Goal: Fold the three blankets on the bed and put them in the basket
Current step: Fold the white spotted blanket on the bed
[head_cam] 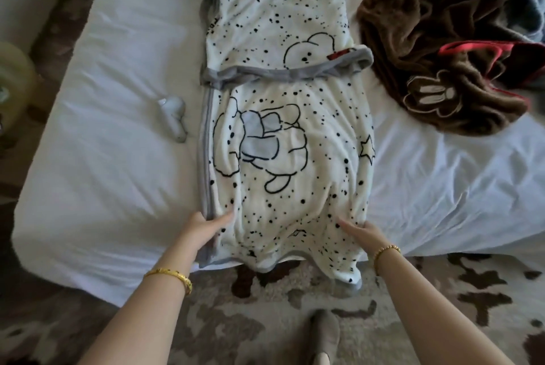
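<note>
- Head view, lower centre: left hand (pixel 206 224) and right hand (pixel 358 230) pinch the near side edges of the white cartoon-print blanket (pixel 287 140), lying lengthwise on the bed (pixel 118 158).
- Upper right: brown blanket (pixel 427 40) crumpled, grey blanket (pixel 528 4) behind it.

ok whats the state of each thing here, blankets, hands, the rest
white blanket: partly folded into a long strip, far end turned back, near end hanging over the bed edge
brown blanket: unfolded, crumpled in a heap
grey blanket: crumpled behind the brown one, mostly hidden
left hand: gripping the strip's left edge
right hand: gripping its right edge
white object: lying on the sheet, left of the strip
</note>
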Tool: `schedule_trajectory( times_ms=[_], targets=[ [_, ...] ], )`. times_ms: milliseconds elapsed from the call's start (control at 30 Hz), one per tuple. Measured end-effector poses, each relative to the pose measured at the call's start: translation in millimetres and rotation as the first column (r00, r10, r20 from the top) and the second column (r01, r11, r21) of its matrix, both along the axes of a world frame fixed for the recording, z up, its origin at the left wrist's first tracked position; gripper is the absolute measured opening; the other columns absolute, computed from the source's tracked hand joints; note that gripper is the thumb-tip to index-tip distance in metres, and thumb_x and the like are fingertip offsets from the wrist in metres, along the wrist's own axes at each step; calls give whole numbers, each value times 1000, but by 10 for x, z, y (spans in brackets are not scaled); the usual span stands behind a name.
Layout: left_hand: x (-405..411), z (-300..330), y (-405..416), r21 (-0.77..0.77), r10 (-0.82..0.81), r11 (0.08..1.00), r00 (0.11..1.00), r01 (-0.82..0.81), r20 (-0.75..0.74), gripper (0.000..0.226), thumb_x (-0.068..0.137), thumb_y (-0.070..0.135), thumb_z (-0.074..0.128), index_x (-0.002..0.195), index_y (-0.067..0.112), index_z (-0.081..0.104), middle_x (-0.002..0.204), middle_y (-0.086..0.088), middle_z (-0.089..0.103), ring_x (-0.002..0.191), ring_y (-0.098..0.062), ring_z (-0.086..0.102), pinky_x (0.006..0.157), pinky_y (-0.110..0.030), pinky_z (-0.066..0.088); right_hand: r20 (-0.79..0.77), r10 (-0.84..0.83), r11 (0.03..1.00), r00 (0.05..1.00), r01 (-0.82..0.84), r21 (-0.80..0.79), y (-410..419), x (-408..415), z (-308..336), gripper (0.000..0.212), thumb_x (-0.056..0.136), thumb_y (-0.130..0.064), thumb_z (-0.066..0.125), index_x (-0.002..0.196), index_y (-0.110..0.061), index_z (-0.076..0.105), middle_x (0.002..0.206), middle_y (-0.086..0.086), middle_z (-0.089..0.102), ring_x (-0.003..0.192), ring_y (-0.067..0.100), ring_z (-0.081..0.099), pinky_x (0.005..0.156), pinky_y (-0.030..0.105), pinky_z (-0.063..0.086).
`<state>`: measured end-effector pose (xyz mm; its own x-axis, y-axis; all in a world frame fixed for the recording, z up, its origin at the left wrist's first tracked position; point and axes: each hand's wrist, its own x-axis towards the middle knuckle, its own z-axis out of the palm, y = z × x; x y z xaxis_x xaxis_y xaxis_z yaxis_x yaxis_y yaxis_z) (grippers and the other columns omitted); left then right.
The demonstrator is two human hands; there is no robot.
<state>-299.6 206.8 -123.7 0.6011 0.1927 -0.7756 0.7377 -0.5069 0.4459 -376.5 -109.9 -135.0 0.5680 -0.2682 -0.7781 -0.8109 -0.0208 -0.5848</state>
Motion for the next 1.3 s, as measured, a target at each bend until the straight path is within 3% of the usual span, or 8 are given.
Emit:
schedule_trajectory(
  times_ms=[100,300,533,733,833,1033,1167,1300],
  targets=[
    [-302,-10,64,-52,-34,998,992,28,-122,47,68,52,75,69,15,46,55,4,46,54,-12,41,48,-25,37,-70,28,997,997,-23,79,77,-297,-25,43,75,-32,74,108,-7,60,105,8,64,103,27,59,99,40,46],
    [-970,-49,47,-84,-135,989,966,120,-219,39,75,44,74,64,13,52,45,11,52,50,-6,45,45,-21,37,-90,6,964,996,18,267,285,-883,-8,36,73,-23,76,101,-5,63,99,12,71,95,27,65,90,41,52],
    [-1800,-112,-127,-88,-78,994,979,62,-189,55,80,44,68,120,9,55,120,-8,59,100,-21,55,88,-31,43,-99,31,917,995,11,399,445,-1423,-50,37,74,-17,76,106,-5,62,104,16,70,99,32,65,86,45,53],
    [-2179,192,-353,-68,328,944,941,-322,85,22,88,25,55,103,9,52,77,-5,53,67,-16,50,56,-28,36,-8,-103,953,995,100,286,282,-1884,171,29,78,-15,73,105,-8,63,99,13,68,98,31,63,90,47,51],
    [-2215,552,-404,-145,430,901,884,-408,182,15,87,18,55,99,9,54,75,-9,58,66,-22,55,57,-28,42,88,-184,948,979,154,277,123,-2004,467,25,80,-17,71,103,-14,62,93,9,70,88,27,66,70,38,55],
    [-1834,1455,-552,-93,285,956,956,-278,74,23,95,16,51,80,-2,51,73,-10,48,68,-26,45,65,-32,39,234,-154,947,960,76,312,-138,-1701,1316,19,84,-11,64,100,-18,55,92,13,70,78,29,68,62,37,57],
    [-1540,1941,-569,-3,24,1000,999,-24,-44,44,96,25,45,129,-4,41,137,-20,40,121,-32,43,101,-38,35,289,-110,949,951,15,314,-256,-1222,1771,25,87,-10,60,112,-13,56,89,11,69,71,26,68,55,32,56],
    [-924,2229,-561,-123,11,992,999,-6,33,27,95,7,41,70,5,50,74,-11,49,63,-19,46,57,-26,41,280,-74,973,957,8,232,-266,-645,2000,61,89,-14,57,143,-20,30,107,10,59,82,26,64,66,33,56]
  ],
)
